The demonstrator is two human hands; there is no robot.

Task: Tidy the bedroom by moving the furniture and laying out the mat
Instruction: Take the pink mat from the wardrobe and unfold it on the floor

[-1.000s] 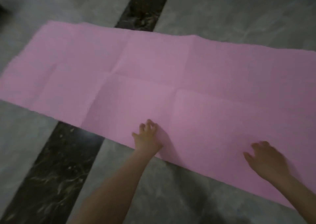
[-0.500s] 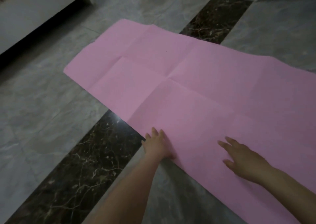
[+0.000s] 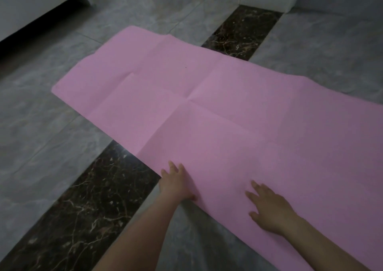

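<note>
Pink mat (image 3: pixel 207 109) lies unrolled on the floor (image 3: pixel 51 146), long axis running from upper left to lower right; left hand (image 3: pixel 176 182) and right hand (image 3: pixel 269 208) (both flat, fingers spread, gripping nothing) press its near edge, left nearer the free end.

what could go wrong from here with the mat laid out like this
The pink mat lies on glossy stone floor; with the left hand and right hand pressing flat near its near edge, it may slide rather than smooth out. Its fold creases still stand up, and the far edge looks wavy, so it may not settle flat and could catch a foot.
</note>
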